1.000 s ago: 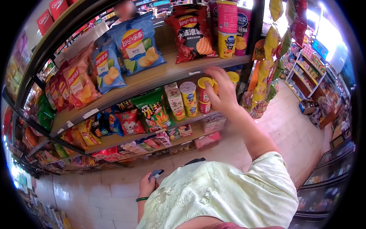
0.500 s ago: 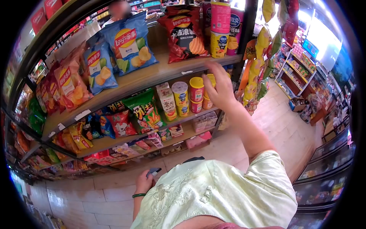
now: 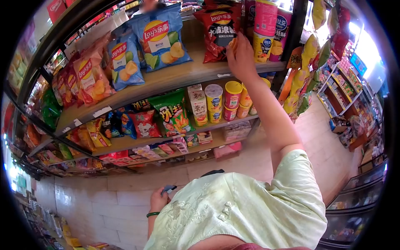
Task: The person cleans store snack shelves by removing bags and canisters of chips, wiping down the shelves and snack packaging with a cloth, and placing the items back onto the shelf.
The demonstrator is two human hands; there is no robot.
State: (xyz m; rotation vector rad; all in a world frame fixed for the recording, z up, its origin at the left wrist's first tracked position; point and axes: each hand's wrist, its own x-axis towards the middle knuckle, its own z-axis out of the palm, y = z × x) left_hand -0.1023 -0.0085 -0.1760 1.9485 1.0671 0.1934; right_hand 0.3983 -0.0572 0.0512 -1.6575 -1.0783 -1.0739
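Note:
My right hand (image 3: 242, 58) is up at the upper shelf, its fingers closed on the lower right part of a red and black bag of potato chips (image 3: 216, 28). The bag still stands upright on the shelf; my fingertips are partly hidden. Just right of the hand are a pink can over a yellow chip can (image 3: 263, 46). Down by my side, my left hand (image 3: 157, 201) is closed around a small flat dark-grey object (image 3: 168, 188), perhaps a phone. A green bracelet (image 3: 153, 214) circles that wrist.
Blue chip bags (image 3: 160, 39) and orange-red ones (image 3: 92, 81) line the upper shelf (image 3: 175, 71). Below stand small chip cans (image 3: 232, 98) and a green snack bag (image 3: 171, 112). Hanging snack packs (image 3: 306, 62) flank the rack's right post. A person (image 3: 149, 6) is behind the rack.
My right hand has moved up and forward from the shelf edge onto the red and black chip bag. The view has shifted slightly; my left hand stays low with the same object.

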